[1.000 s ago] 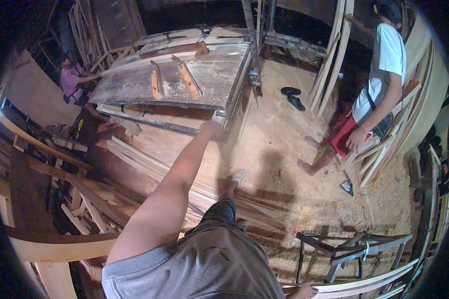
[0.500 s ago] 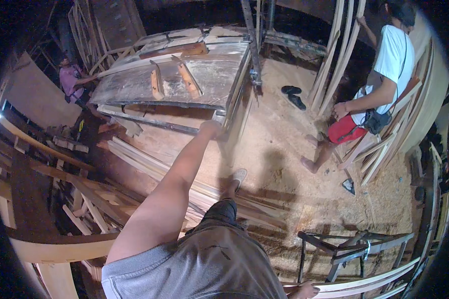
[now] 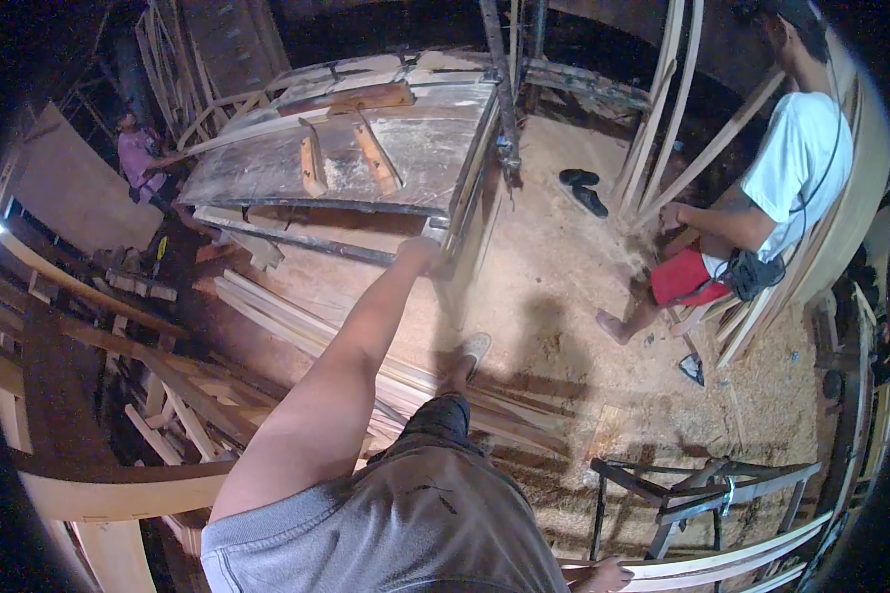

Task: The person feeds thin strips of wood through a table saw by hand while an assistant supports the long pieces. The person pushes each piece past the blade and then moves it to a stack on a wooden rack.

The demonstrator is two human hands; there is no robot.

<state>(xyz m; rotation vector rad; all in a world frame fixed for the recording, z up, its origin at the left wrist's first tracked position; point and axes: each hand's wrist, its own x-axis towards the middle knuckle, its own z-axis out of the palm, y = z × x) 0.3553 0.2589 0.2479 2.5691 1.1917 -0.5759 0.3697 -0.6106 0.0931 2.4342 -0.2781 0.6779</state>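
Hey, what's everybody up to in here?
The camera wearer's left hand is at the near right corner of a big, worn table, and the right hand is at pale wooden strips. Two wooden pieces lie on the table near a long board; a co-worker in pink has a hand at its left end. Another in a white shirt is bent low beside leaning timber.

A worker in a white shirt (image 3: 796, 163) now bends lower and farther round than a second ago, the hand that gripped high on the upright timber gone from there; one wooden strip (image 3: 719, 143) has tipped out of that cluster to slant toward the worker. Across the workbench (image 3: 425, 148), a pale strip (image 3: 257, 131) has slid left toward a colleague in pink (image 3: 140, 153), its near end short of where it lay.
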